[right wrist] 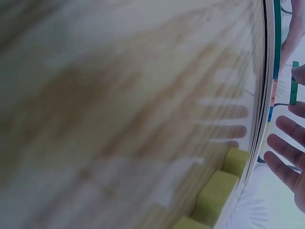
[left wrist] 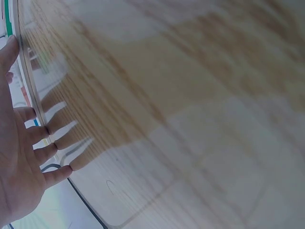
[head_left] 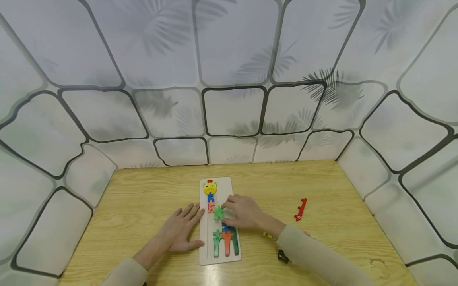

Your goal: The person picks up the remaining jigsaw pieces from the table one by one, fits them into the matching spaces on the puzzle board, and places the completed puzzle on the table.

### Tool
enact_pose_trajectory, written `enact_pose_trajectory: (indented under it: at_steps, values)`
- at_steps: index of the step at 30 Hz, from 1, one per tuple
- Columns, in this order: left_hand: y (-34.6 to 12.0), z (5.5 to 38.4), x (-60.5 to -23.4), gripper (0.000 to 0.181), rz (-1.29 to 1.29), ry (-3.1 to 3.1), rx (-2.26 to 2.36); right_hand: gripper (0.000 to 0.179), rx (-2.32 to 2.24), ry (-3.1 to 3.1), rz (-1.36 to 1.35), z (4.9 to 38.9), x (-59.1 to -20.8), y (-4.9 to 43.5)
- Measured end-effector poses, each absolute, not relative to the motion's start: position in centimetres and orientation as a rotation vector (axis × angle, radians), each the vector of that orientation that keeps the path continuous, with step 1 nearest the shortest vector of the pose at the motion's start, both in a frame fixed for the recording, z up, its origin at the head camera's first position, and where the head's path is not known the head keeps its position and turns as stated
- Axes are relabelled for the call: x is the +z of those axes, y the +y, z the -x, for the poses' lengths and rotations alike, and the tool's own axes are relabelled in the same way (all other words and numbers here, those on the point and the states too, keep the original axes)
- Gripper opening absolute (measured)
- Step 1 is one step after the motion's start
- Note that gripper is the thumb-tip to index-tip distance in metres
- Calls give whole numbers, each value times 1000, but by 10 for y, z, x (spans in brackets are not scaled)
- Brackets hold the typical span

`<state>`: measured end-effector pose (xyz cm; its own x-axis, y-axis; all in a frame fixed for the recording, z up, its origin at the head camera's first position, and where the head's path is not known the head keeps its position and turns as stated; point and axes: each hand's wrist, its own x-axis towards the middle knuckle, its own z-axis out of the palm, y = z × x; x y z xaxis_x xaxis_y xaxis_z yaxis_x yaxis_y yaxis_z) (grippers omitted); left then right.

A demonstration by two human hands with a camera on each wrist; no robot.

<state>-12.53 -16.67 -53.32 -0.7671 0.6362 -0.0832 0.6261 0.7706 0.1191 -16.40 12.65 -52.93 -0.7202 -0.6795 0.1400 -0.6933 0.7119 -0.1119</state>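
Observation:
A white puzzle board [head_left: 218,260] with a giraffe on it lies upright in the head view. Its yellow giraffe head [head_left: 210,188] is at the top, over a blue piece [head_left: 210,197] and a pink piece [head_left: 211,207]. Lower down sit a green leg piece [head_left: 216,243], an orange one [head_left: 227,240] and a dark green one [head_left: 234,241]. My right hand [head_left: 245,212] pinches a green puzzle piece [head_left: 219,213] between thumb and finger, over the board's middle. Fingers spread, my left hand [head_left: 180,230] lies flat with its fingertips at the board's left edge.
To the right on the wooden table [head_left: 143,206] lies a red puzzle piece [head_left: 301,209]. Beside the right forearm are a small yellow piece [head_left: 268,235] and a black object [head_left: 282,256], partly covered by the sleeve. A patterned fabric wall [head_left: 232,111] encloses the table's back and sides.

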Motion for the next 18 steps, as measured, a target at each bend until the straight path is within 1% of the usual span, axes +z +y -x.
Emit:
enact_pose_trajectory:
  at_steps: [18]
  values:
    - [-166,125,-534,102,-1027,2862,111,46,150,-2853,-1174,169,-531,115]
